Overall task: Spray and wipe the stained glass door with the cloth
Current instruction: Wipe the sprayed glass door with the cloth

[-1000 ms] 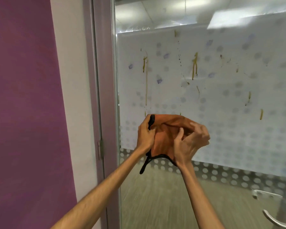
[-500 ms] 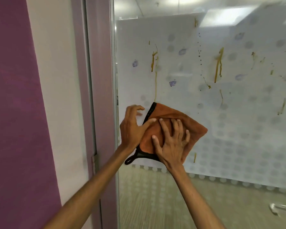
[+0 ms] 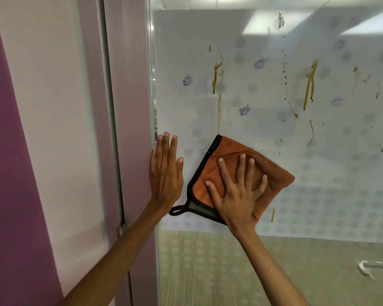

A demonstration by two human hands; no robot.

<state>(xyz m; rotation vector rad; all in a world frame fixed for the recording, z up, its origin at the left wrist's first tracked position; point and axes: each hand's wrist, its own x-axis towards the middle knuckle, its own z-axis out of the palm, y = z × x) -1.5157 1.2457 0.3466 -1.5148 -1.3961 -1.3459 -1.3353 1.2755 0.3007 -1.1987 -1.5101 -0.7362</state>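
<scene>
Head view: right hand (image 3: 237, 193) spread flat, fingers splayed, pinning the orange cloth (image 3: 272, 173) against the glass door (image 3: 263, 129), gripping nothing, just pressing. Left hand (image 3: 166, 173) open too, fingers straight and together, laid flat at the door's hinge-side edge beside the door frame (image 3: 128, 107), empty, just apart from the cloth's black-trimmed corner. Cloth set like a diamond, top corner touching the foot of the long yellow drip (image 3: 219, 111). Stains above and to the right of the hands: brown streak (image 3: 308, 87) well up and right, purple smudges (image 3: 244, 110) between. Likely next: push upward along that drip, then sweep right, with the right hand nearer to all of it. No spray bottle in sight.
</scene>
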